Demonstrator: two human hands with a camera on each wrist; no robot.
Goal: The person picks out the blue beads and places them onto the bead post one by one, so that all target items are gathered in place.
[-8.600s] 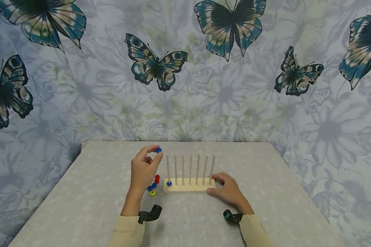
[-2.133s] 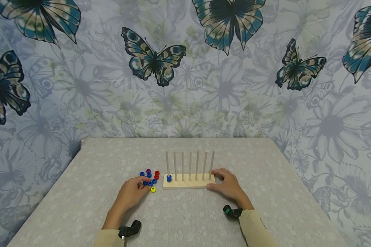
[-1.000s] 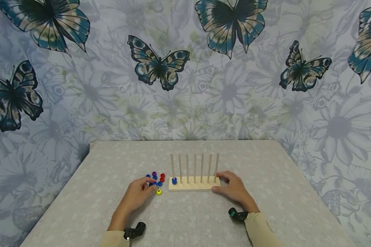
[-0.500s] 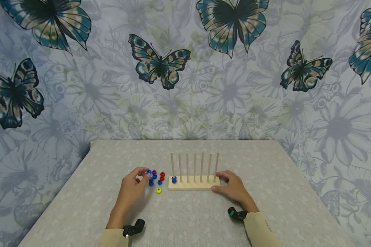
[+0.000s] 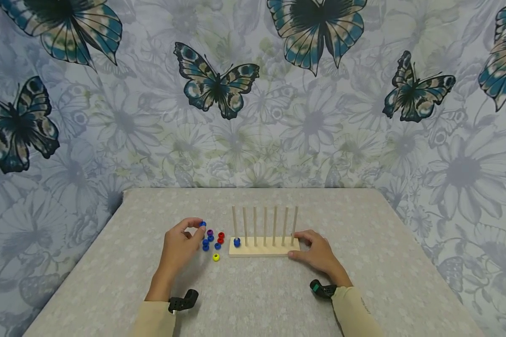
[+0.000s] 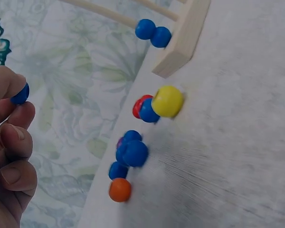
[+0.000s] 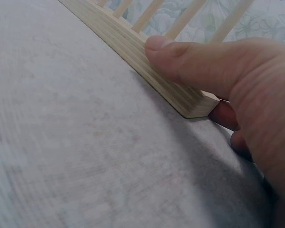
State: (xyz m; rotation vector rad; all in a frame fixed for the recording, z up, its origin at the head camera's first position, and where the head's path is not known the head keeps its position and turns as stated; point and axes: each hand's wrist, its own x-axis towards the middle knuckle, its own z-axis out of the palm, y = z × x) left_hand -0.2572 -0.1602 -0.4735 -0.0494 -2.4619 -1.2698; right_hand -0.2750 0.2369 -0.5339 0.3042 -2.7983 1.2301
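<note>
My left hand point(image 5: 178, 248) pinches a blue bead point(image 6: 21, 94) between thumb and forefinger, raised over the table left of the loose beads. A wooden peg stand, its base point(image 5: 263, 252) flat on the table, carries a row of upright pegs. In the left wrist view, two blue beads point(image 6: 145, 29) sit on the leftmost peg; the other pegs hold none. My right hand point(image 5: 316, 252) grips the stand's right end, thumb along the front edge and fingers behind, partly hidden.
Between left hand and stand lie several loose blue beads point(image 5: 205, 247), two red beads point(image 5: 221, 241), a purple bead point(image 5: 210, 232) and a yellow bead point(image 5: 216, 257). An orange bead point(image 6: 119, 190) shows in the left wrist view. Behind the table point(image 5: 253, 299) hangs a butterfly-patterned backdrop point(image 5: 312, 126).
A blue bead held above the leftmost peg earlier is gone from the fingers. My left hand was among the loose beads, then rose with a blue bead. My right hand stayed on the stand.
</note>
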